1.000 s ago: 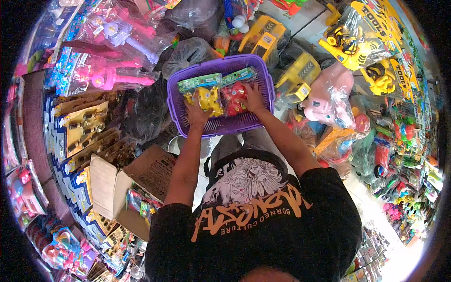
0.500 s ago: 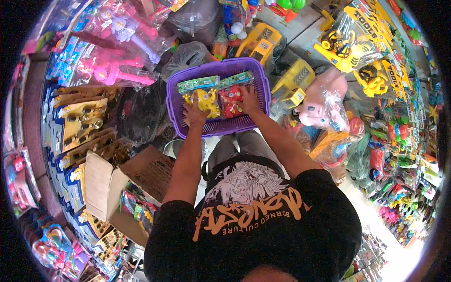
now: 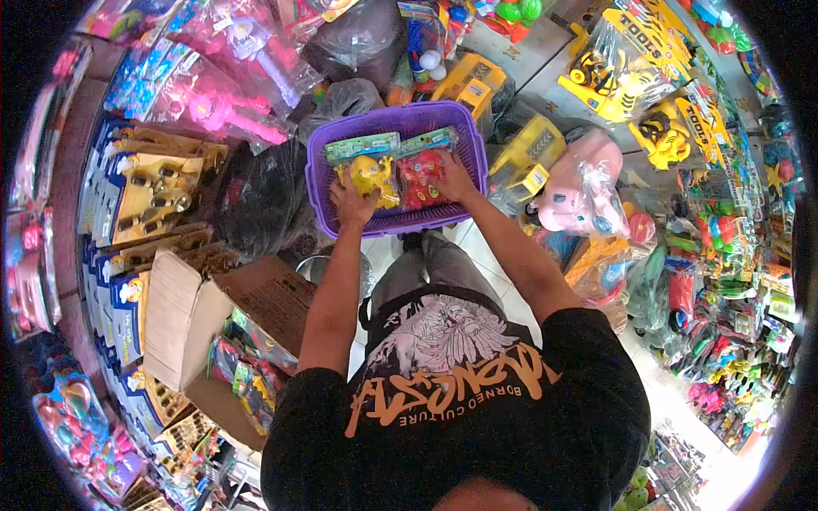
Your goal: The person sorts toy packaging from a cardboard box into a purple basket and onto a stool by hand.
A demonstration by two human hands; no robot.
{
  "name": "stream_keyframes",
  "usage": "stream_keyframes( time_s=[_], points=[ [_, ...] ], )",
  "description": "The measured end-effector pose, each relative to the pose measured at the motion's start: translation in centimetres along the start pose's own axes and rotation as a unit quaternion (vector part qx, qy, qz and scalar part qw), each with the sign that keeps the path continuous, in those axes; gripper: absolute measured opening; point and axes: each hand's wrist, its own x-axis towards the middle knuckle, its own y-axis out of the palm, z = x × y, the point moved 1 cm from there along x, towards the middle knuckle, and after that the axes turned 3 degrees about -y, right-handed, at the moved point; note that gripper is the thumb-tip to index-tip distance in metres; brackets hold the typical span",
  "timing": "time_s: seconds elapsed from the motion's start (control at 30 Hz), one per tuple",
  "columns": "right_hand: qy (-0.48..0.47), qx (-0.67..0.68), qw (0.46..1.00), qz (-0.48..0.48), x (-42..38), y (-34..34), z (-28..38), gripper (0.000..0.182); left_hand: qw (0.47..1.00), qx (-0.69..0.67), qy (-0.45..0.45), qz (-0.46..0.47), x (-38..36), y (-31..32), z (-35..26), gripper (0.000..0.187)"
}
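A purple plastic basket (image 3: 317, 183) is in front of me, with two bagged toys lying side by side inside. The yellow toy pack (image 3: 375, 177) has a green header card, and my left hand (image 3: 354, 203) rests on its lower left part, fingers apart. Beside it on the right is the red toy pack (image 3: 419, 175), also with a green card. My right hand (image 3: 454, 180) lies over the right edge of that red pack, its fingers spread. Neither hand is closed round a pack.
An open cardboard box (image 3: 183, 319) with packaged toys stands at the lower left, near hanging carded sets (image 3: 153, 192). Right of the basket are a yellow toy truck (image 3: 530, 157) and a wrapped pink toy (image 3: 584, 183). A dark plastic bag (image 3: 260, 200) sits left.
The view has shifted slightly. My left hand has slid down a little on the yellow pack, and its fingers look more bent. My right hand stays at the red pack.
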Motion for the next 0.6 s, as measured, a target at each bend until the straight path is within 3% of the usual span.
stream_keyframes(
  time_s=[0.07,0.13,0.17,0.23,0.27,0.3,0.4,0.43,0.5,0.53,0.57,0.6],
  points=[
    [-0.03,0.022,0.998,-0.041,-1.2,-1.1,2.0,0.064,0.999,-0.005,0.003,-0.048,-1.5,-0.6,-0.7,0.094],
    [-0.008,0.202,0.97,-0.133,-2.7,-1.8,3.2,0.04,0.964,-0.109,0.155,-0.186,-3.0,-1.2,-1.4,0.074],
    [-0.008,0.2,0.972,-0.127,-3.9,-2.1,3.9,0.04,0.965,-0.112,0.149,-0.186,-4.2,-1.8,-2.1,0.074],
    [0.054,0.337,0.925,-0.166,-7.1,-2.8,5.0,0.024,0.92,-0.381,0.089,-0.024,-6.9,-2.5,-3.3,0.049],
    [0.053,0.369,0.91,-0.181,-8.8,-2.9,5.6,0.014,0.875,-0.464,0.135,-0.025,-8.1,-2.0,-3.6,0.027],
    [0.055,0.364,0.911,-0.186,-10.6,-2.7,5.5,0.014,0.873,-0.469,0.137,-0.019,-9.1,-1.7,-3.5,0.027],
    [0.126,0.333,0.93,-0.091,-16.8,-0.4,3.8,0.009,0.861,-0.456,0.142,0.172,-12.3,-1.0,-3.3,0.016],
    [0.14,0.31,0.939,-0.057,-18.8,0.8,2.9,0.007,0.858,-0.459,0.149,0.175,-12.9,-1.2,-2.9,0.016],
    [0.029,0.28,0.959,0.011,-22.9,3.9,0.8,0.018,0.812,-0.395,0.137,0.406,-12.8,-1.4,-2.0,0.036],
    [-0.049,0.153,0.979,0.123,-26.0,7.7,-2.9,0.029,0.814,-0.308,0.122,0.476,-12.2,-0.6,-0.6,0.045],
    [-0.127,0.018,0.965,0.23,-27.9,10.1,-5.8,0.041,0.822,-0.309,0.125,0.462,-12.3,0.0,0.1,0.045],
    [0.005,0.056,0.94,0.337,-27.3,7.5,-3.9,0.054,0.819,-0.254,0.079,0.509,-13.0,0.7,1.1,0.048]
  ],
)
